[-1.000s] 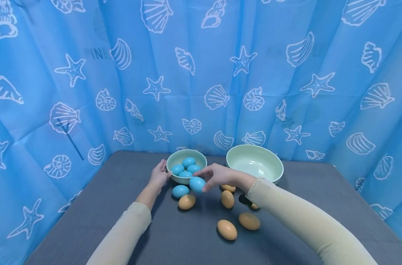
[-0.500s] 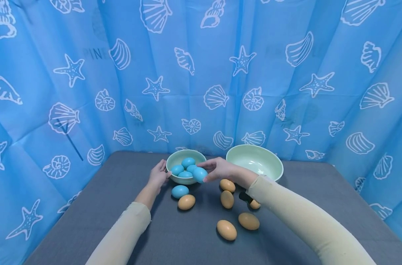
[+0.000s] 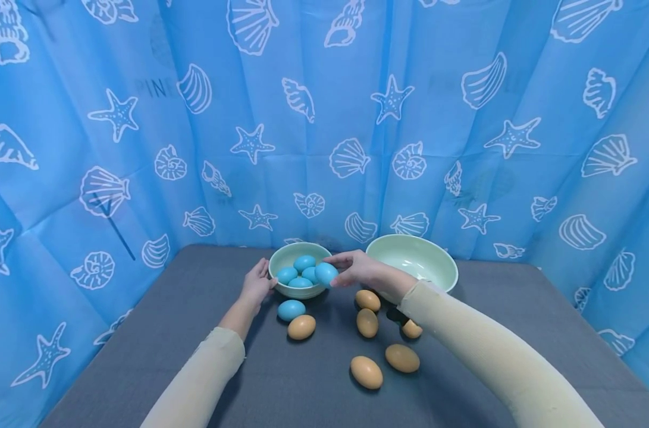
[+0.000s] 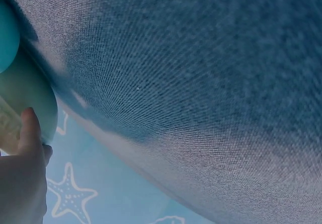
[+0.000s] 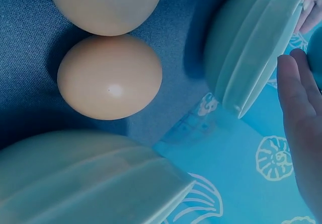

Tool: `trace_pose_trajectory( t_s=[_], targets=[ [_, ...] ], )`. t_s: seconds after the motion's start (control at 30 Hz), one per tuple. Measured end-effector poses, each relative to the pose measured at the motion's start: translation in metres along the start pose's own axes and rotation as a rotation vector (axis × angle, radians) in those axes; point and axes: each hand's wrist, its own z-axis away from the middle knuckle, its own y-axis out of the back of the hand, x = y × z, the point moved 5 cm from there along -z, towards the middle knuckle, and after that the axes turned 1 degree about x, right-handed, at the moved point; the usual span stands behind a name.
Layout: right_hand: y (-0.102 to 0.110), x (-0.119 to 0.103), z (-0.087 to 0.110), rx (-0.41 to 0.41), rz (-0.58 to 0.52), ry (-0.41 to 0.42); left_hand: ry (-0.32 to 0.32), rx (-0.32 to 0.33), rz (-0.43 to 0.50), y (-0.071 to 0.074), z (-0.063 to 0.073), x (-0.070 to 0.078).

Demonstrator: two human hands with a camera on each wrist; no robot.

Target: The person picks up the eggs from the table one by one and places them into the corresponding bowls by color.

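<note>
The blue egg (image 3: pixel 326 274) is pinched between the thumb and fingers of the right hand (image 3: pixel 352 267) at the right side of the small bowl (image 3: pixel 298 292), overlapping its rim in the head view; whether egg and rim touch cannot be told. In the right wrist view only a sliver of that egg shows, cut by the frame edge. Inside the small bowl lie four blue eggs (image 3: pixel 304 263), one of them partly covered by the held egg.

The right forearm covers part of the near side of the large bowl (image 3: pixel 399 249), so its full outline is lost. A sleeve (image 3: pixel 463 333) and a dark piece (image 3: pixel 395 316) at that wrist hide part of one brown egg (image 3: pixel 411 330). In the right wrist view the upper of two brown eggs and the large bowl run out of frame. The left wrist view is mostly grey cloth (image 4: pixel 191 83), with the small bowl and a blue egg cut off at its left edge.

The left arm reaches forward, and the left hand (image 3: pixel 257 285) rests against the small bowl's left side, fingers extended along the outside, thumb by the near rim; some fingertips are hard to make out. The right arm comes in diagonally, its wrist before the large bowl and its fingers pointing left.
</note>
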Motion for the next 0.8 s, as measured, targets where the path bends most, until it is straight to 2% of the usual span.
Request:
trace_pose_trajectory(
  t_s=[0.57,0.8],
  targets=[
    [-0.008,0.003,-0.013,0.067,-0.135,-0.021,-0.009,0.010,0.012,-0.001,0.000,-0.001],
    [-0.017,0.000,-0.020,0.090,-0.185,-0.026,-0.009,0.016,0.009,0.000,0.000,-0.002]
  ],
)
